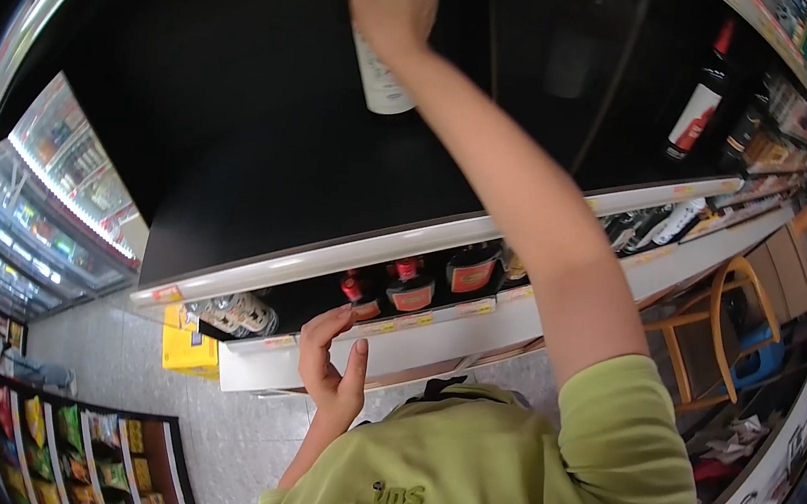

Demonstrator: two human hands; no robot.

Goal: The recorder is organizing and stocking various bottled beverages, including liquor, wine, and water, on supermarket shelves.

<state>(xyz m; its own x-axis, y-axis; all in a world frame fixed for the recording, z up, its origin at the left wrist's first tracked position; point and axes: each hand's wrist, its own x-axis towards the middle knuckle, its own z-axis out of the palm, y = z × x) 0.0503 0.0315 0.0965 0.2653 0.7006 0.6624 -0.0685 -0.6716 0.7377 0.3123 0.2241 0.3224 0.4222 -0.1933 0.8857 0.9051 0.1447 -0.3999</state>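
My right hand (399, 10) reaches far over a black shelf (256, 158) and is closed around a dark wine bottle (385, 91) with a white label and a red top. The bottle stands at a slight tilt in the view, its upper part partly covered by my fingers. My left hand (334, 372) is raised before the shelf's white front edge, fingers curled apart from the thumb, holding nothing. On the right part of the shelf stands another wine bottle (694, 121) with a red neck and a white and red label, beside a darker bottle (745, 128).
Flat bottles with red labels (411, 294) and clear bottles (249, 312) fill parts of the lower shelf. A yellow box (188, 346) sits on the floor. A snack rack (177, 466) is at lower left, near a person (19, 363). A wooden chair (750, 317) stands at the right.
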